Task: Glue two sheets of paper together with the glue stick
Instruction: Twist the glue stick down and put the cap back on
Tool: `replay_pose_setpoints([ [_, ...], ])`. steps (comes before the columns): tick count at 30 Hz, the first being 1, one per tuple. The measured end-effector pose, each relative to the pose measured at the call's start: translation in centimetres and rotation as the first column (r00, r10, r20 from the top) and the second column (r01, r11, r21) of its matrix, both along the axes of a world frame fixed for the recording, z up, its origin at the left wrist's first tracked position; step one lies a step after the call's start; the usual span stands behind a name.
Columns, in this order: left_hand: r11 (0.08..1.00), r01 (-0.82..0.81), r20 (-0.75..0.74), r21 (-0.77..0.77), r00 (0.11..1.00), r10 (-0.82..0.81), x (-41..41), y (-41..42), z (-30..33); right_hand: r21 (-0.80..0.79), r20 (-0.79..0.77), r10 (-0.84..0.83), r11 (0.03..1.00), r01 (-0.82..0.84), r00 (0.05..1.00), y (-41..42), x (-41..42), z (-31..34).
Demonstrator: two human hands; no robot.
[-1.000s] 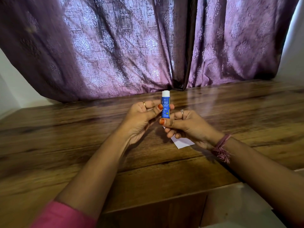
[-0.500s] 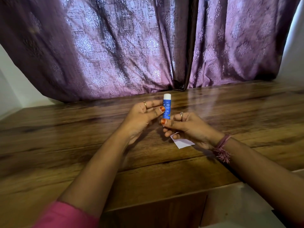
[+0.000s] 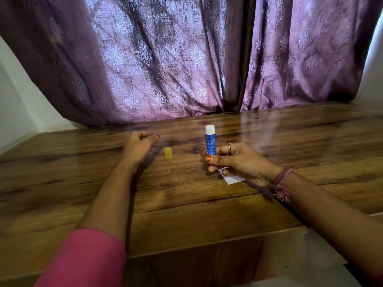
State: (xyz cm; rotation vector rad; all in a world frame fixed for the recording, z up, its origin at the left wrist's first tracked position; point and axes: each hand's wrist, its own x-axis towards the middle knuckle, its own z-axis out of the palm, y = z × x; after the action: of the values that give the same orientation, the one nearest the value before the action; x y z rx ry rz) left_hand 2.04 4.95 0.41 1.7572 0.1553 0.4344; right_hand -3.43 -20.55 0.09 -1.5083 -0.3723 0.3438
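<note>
Glue stick [image 3: 210, 139] uncapped, pinched upright by right hand [image 3: 234, 160]; yellow cap [image 3: 168, 152] on table at 9 o'clock; left hand [image 3: 138, 145] loosely curled, empty; paper [image 3: 232, 178] unglued.

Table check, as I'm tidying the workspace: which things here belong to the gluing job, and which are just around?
For the job: glue stick, held upright by the right hand; yellow cap on the table; white paper under that hand.
Just around: purple curtain.

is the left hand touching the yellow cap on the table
Apart. The head view shows a strip of bare table between the left hand and the yellow cap, which lies alone to its right.
</note>
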Motion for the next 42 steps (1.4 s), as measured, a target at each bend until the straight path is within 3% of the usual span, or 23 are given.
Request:
replay_pose_setpoints([
  [4, 0.969, 0.147, -0.148, 0.200, 0.982, -0.118, 0.2, 0.2, -1.8, 0.005, 0.001, -0.011, 1.000, 0.011, 1.000, 0.2, 0.1, 0.0],
  [7, 0.918, 0.198, -0.102, 0.344, 0.980, -0.174, 0.3, -0.2, -2.3, 0.010, -0.003, -0.009, 1.000, 0.009, 1.000, 0.1, 0.3, -0.1],
  [9, 0.914, 0.192, -0.056, 0.358, 0.981, -0.184, 0.4, -0.3, -2.5, -0.001, 0.001, 0.001, 1.000, -0.001, 1.000, 0.0, 0.3, -0.1],
  [11, 0.953, 0.168, 0.000, 0.252, 0.985, -0.173, 0.3, -0.6, -2.2, -0.021, 0.006, 0.008, 1.000, -0.008, 1.000, 0.0, 0.3, 0.0],
  [13, 0.979, 0.204, 0.048, -0.017, 0.978, -0.203, -0.2, -1.8, -1.3, -0.044, 0.018, 0.007, 0.999, -0.007, 1.000, 0.1, 0.2, 0.0],
  [15, 0.894, 0.330, 0.102, -0.302, 0.944, -0.314, -1.1, -3.4, -0.1, -0.072, 0.041, 0.010, 0.997, -0.008, 0.999, 0.2, 0.1, 0.0],
  [17, 0.791, 0.448, 0.156, -0.417, 0.892, -0.424, -1.9, -4.8, 0.8, -0.108, 0.071, 0.014, 0.994, -0.006, 0.997, 0.2, 0.0, 0.0],
  [20, 0.696, 0.543, 0.201, -0.471, 0.834, -0.514, -2.9, -6.1, 1.5, -0.135, 0.099, 0.026, 0.991, -0.012, 0.995, 0.3, -0.1, 0.0],
  [23, 0.671, 0.548, 0.204, -0.499, 0.827, -0.524, -3.3, -6.5, 1.6, -0.150, 0.121, 0.041, 0.988, -0.023, 0.992, 0.4, -0.3, 0.0],
  [33, 0.705, 0.552, 0.199, -0.445, 0.829, -0.523, -3.3, -6.9, 1.2, -0.244, 0.234, 0.057, 0.970, 0.002, 0.971, 0.6, -0.5, 0.1],
  [38, 0.689, 0.579, 0.206, -0.436, 0.810, -0.550, -3.3, -7.0, 1.0, -0.191, 0.330, 0.007, 0.980, 0.060, 0.944, 0.8, -0.6, 0.2],
  [42, 0.748, 0.544, 0.132, -0.380, 0.832, -0.539, -3.3, -6.8, 0.9, -0.202, 0.388, -0.036, 0.972, 0.123, 0.921, 0.8, -0.5, -0.4],
])
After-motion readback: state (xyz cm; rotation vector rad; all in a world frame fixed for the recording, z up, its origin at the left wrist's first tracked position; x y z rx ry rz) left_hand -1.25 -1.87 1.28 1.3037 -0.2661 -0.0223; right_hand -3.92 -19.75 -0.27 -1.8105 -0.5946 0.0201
